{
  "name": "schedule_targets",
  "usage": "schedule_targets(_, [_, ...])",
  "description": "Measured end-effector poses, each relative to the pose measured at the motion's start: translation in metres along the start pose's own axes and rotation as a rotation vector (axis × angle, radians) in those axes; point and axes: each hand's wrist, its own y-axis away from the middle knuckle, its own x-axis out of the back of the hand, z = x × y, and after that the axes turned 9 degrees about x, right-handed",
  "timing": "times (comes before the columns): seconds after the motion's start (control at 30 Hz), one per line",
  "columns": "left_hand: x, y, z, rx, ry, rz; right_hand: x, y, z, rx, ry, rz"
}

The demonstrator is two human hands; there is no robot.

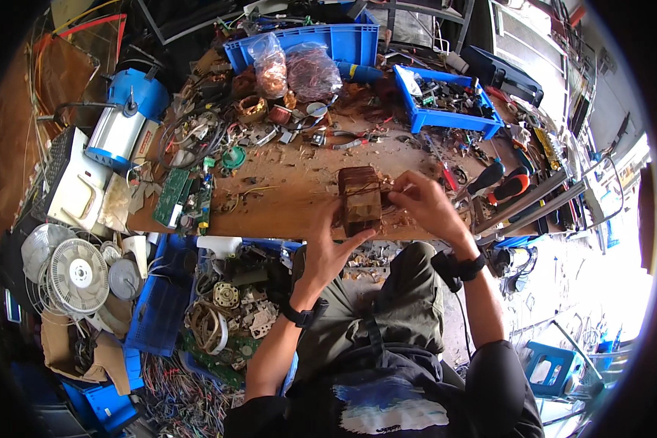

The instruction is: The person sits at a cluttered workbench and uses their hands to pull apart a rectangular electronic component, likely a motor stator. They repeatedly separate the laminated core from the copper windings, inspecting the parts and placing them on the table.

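Observation:
A boxy transformer coil [360, 193], with dark copper-red windings at its top end and worn brown wrapping lower down, is held over the near part of the wooden workbench. My left hand [333, 244] grips it from the left and below, its thumb along the lower edge. At the coil's right side my right hand [422, 204] has its fingertips pinched together. Whatever sits between those fingertips, perhaps a wire end or a scrap of wrapping, is too small to make out.
Pliers [354, 144] and scraps lie beyond the coil. A blue tray [452, 120] of small parts and screwdrivers [487, 177] are at right. Green circuit boards [174, 196] lie left. A large blue crate [354, 44] stands behind bagged copper wire [312, 71]. Metal rails [522, 204] jut in at right.

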Motion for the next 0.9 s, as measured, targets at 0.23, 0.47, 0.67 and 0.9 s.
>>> schedule_targets(0.23, [-0.004,-0.006,0.009,0.086,0.086,0.003,0.045,0.002,-0.073,0.290,0.417,0.247])
schedule_targets(0.47, [-0.012,-0.002,0.006,0.211,0.174,0.024,-0.035,-0.010,-0.077,0.420,-0.140,0.032])
schedule_targets(0.67, [0.018,0.014,-0.007,0.202,0.490,0.171,-0.057,-0.016,-0.044,0.271,-0.117,-0.041])
schedule_targets(0.9, [0.054,0.016,-0.018,-0.165,0.093,0.072,-0.057,-0.017,-0.058,0.232,-0.093,-0.070])
